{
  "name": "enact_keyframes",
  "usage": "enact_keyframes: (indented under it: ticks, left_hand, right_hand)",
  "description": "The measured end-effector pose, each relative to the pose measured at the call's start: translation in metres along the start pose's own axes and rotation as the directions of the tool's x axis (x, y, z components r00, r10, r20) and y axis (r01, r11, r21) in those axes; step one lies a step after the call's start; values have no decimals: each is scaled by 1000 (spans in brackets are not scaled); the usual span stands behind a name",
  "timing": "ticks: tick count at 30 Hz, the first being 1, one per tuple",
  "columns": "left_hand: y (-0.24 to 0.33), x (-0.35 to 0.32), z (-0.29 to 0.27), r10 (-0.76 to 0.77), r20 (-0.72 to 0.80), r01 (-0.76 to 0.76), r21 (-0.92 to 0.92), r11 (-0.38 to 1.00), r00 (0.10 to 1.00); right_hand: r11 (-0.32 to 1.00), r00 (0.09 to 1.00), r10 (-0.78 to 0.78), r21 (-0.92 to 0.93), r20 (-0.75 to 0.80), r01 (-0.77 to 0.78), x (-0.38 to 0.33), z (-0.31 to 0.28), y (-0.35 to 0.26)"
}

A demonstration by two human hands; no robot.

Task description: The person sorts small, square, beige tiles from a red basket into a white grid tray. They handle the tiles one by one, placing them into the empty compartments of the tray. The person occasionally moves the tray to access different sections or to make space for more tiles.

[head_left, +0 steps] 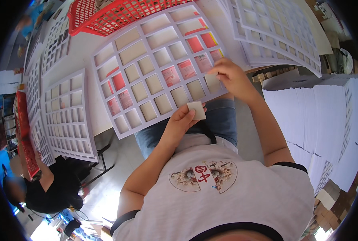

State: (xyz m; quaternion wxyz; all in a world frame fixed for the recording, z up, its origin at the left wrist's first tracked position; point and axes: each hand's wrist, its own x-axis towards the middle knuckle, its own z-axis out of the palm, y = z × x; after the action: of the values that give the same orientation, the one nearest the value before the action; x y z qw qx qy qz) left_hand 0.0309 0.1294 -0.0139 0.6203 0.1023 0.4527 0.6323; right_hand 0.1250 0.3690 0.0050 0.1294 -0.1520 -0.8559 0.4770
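Pink compartments (171,76) seem unfilled in our partly tiled grid (147,125) as our left hand (180,122) holds one tile (198,110), our right hand (230,77) a corner tile (212,83).

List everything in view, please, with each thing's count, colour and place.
table: one, white, under the frames
central frame: one, white, middle
printed areas: several, pink-red, within its cells
basket: one, red, top
other frames: several, white, left and upper right
stacked sheets: many, white, right
blocks: many, brown, lower right
people: at least two, black or blue clothing, left
square pieces: at least two, beige, at both hands
shirt: one, white, bottom
left hand: one, holding a piece
right hand: one, touching another
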Motion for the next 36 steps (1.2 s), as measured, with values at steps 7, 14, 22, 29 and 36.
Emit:
enact_keyframes:
  ticks: [7, 14, 22, 29, 36]
  left_hand:
    - [3, 1, 1, -34, -44, 31, -67, 997, 998]
    - [17, 3, 13, -112, -6, 111, 183, 977, 994]
    - [4, 8, 17, -56, 48, 24, 500, 866, 997]
    - [-19, 15, 4, 100, 15, -94, 501, 861, 995]
    - [-26, 18, -3, 106, 44, -115, 421, 900, 993]
  right_hand:
    - [779, 961, -272, -574, 52, 252, -36, 14, -18]
    - [887, 931, 306, 297, 198, -355, -67, 20, -64]
    - [961, 939, 228, 214, -258, -174, -15, -29, 24]
    - [980, 961, 189, -21, -204, -198, -19, -18, 28]
    - [728, 969, -207, -683, -134, 61, -58, 1, 10]
